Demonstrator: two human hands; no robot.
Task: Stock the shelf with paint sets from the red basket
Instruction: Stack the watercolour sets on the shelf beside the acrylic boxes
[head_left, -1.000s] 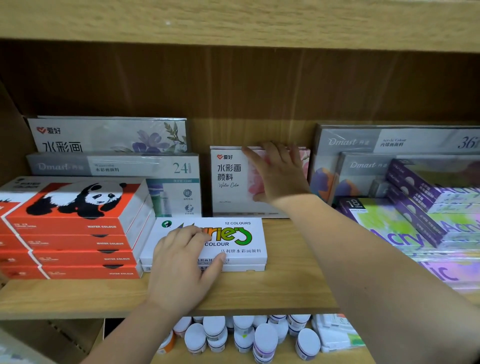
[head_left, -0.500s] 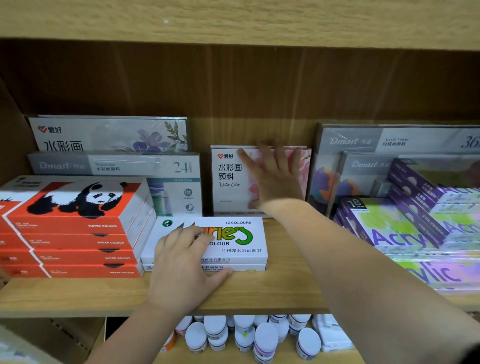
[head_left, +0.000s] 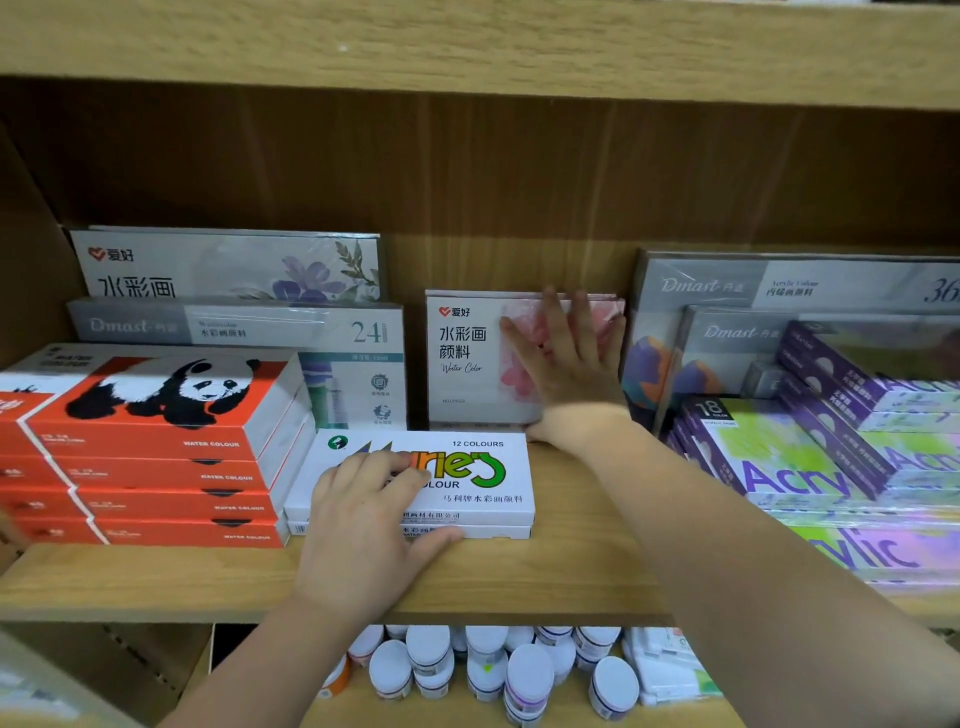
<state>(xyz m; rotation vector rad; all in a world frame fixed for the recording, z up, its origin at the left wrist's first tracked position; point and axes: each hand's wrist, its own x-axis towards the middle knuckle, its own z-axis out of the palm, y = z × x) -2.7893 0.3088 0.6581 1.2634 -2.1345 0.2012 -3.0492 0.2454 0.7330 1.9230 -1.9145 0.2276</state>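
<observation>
Two white Marie's 12-colour paint sets (head_left: 470, 470) lie stacked flat at the middle front of the wooden shelf (head_left: 571, 571). My left hand (head_left: 363, 525) rests on the stack, with its fingers on the top lid and its thumb along the front edge. Behind the stack, a white and pink watercolour set (head_left: 462, 358) stands upright against the back panel. My right hand (head_left: 566, 369) lies flat on that set's pink face with its fingers spread. The red basket is out of view.
Red panda watercolour boxes (head_left: 156, 447) are stacked at the left, with grey Dmast and floral sets (head_left: 234, 327) upright behind them. Purple acrylic sets (head_left: 810, 457) and large Dmast boxes (head_left: 779, 291) fill the right. Small paint jars (head_left: 488, 670) crowd the shelf below.
My right hand's fingers have spread and shifted slightly on the upright pink set. My left hand has slid a little toward the shelf's front, and its thumb now lies along the stack's front edge.
</observation>
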